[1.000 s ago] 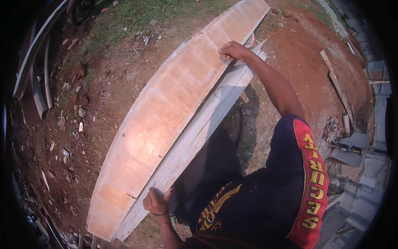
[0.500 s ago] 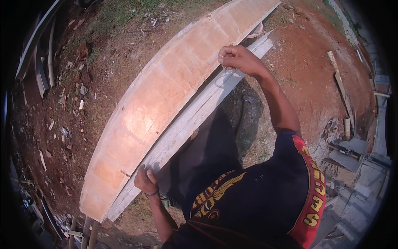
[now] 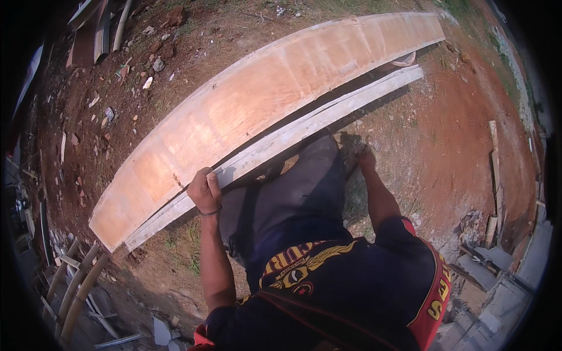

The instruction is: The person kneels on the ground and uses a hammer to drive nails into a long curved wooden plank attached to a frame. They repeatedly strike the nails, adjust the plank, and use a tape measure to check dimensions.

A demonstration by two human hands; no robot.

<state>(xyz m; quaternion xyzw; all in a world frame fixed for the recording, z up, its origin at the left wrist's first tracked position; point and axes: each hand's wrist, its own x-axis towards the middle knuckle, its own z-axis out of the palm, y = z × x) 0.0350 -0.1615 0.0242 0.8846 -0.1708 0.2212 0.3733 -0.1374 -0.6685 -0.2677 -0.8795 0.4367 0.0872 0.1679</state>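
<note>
A long plywood-coloured panel [image 3: 234, 117] stretches diagonally in front of me, its outer edge curved and its surface pale orange-brown. Along its near side runs a narrow whitish board [image 3: 328, 114], with a dark gap between the two. My left hand [image 3: 205, 191] is closed around the near end of the whitish board, thumb on top, a dark band at the wrist. Beside my right thigh, my right hand [image 3: 366, 159] hangs low by the ground, apart from the panel. Its fingers are small and shadowed, so what they hold, if anything, cannot be made out.
Bamboo poles [image 3: 79, 286] lie at the lower left. Stones and rubble [image 3: 158, 64] are scattered on the soil beyond the panel. At the right, a wooden strip [image 3: 496, 169] lies on red earth, near grey slabs [image 3: 480, 272]. A pinkish rounded thing [image 3: 405, 59] shows under the panel's far end.
My right hand has left the whitish board's far part and dropped down beside my leg. My left hand stays at the board. The view has shifted, so the panel appears more level.
</note>
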